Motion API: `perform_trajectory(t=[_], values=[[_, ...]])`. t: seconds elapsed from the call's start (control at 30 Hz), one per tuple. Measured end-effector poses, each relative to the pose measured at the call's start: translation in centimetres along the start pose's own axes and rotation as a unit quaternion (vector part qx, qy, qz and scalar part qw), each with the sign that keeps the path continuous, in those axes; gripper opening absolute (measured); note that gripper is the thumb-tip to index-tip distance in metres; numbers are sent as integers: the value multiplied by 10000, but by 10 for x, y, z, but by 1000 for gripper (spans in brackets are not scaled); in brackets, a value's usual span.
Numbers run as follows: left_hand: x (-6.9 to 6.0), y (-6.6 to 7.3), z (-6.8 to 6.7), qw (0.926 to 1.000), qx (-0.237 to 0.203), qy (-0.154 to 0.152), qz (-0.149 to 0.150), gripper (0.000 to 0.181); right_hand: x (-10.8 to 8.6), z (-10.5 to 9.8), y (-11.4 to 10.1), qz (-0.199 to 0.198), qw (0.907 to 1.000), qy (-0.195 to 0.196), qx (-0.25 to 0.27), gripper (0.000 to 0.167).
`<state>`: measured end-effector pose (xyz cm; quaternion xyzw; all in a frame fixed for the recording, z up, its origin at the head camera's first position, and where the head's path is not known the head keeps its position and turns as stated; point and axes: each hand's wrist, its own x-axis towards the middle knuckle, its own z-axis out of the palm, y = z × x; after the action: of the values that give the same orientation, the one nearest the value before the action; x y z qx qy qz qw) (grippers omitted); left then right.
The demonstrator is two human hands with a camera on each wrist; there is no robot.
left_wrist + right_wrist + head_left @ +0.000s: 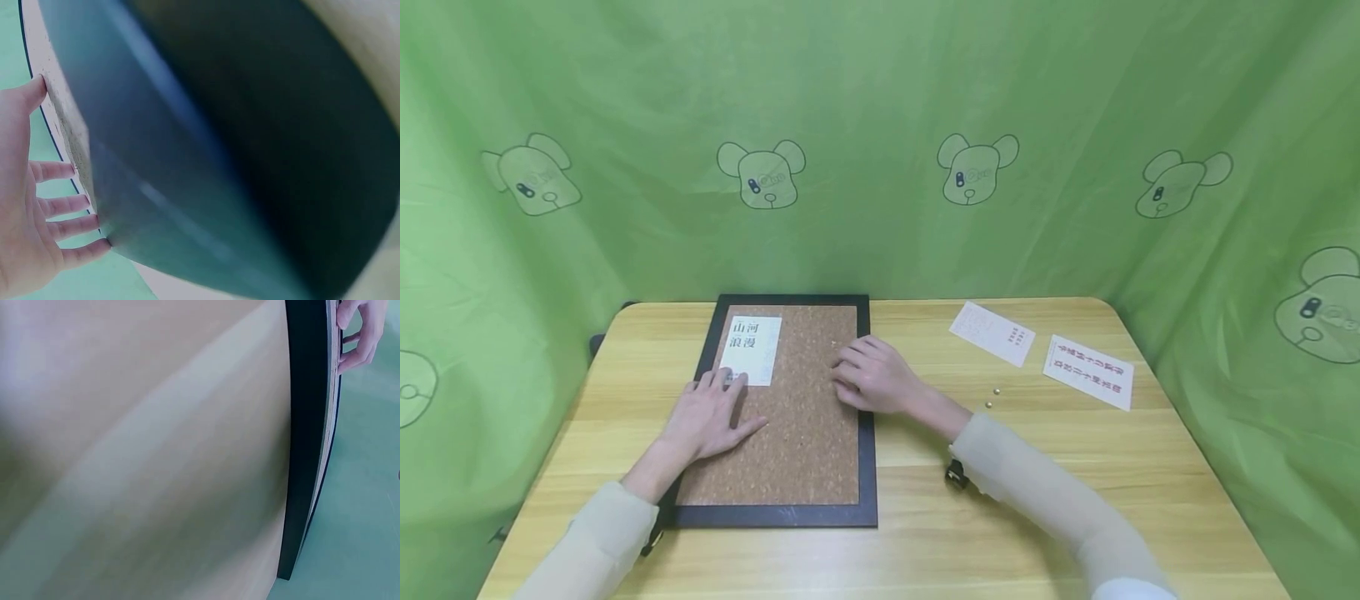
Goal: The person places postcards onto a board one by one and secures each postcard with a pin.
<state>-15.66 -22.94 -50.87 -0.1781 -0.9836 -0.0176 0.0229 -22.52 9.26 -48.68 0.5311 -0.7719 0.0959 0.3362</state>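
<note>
A cork board (805, 450) in a black frame lies on the wooden table, with a white card (756, 350) printed with large dark characters on its upper left. My left hand (707, 417) rests on the board's left side, fingers spread, fingertips at the card's lower edge. In the left wrist view, the same hand (25, 200) has straight fingers against the board. Over the board's right edge is my right hand (872, 375), its fingers bent down to the cork near a tiny pale speck (833, 343). The right wrist view shows that hand (365, 328) touching the board; anything under its fingertips is hidden.
Two small round metallic pieces (988, 405) lie on the table right of the board. Farther right are a pale card with small red print (992, 333) and a white card with large red characters (1088, 372). A green curtain (880, 233) surrounds the table.
</note>
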Motion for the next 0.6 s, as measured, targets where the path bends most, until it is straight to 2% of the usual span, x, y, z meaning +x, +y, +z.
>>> perform_trajectory(t=[0.2,0.37,0.6], values=[[0,-1,1,10000,-34,-43,-26,86,11,9,2,28,9993,-366,-92,11],[0,0,0,10000,-10,-74,-26,87,20,17,4,7,9988,-480,-100,12],[-2,0,-1,10000,10,-58,-12,86,32,28,6,-142,9967,-712,-365,14]])
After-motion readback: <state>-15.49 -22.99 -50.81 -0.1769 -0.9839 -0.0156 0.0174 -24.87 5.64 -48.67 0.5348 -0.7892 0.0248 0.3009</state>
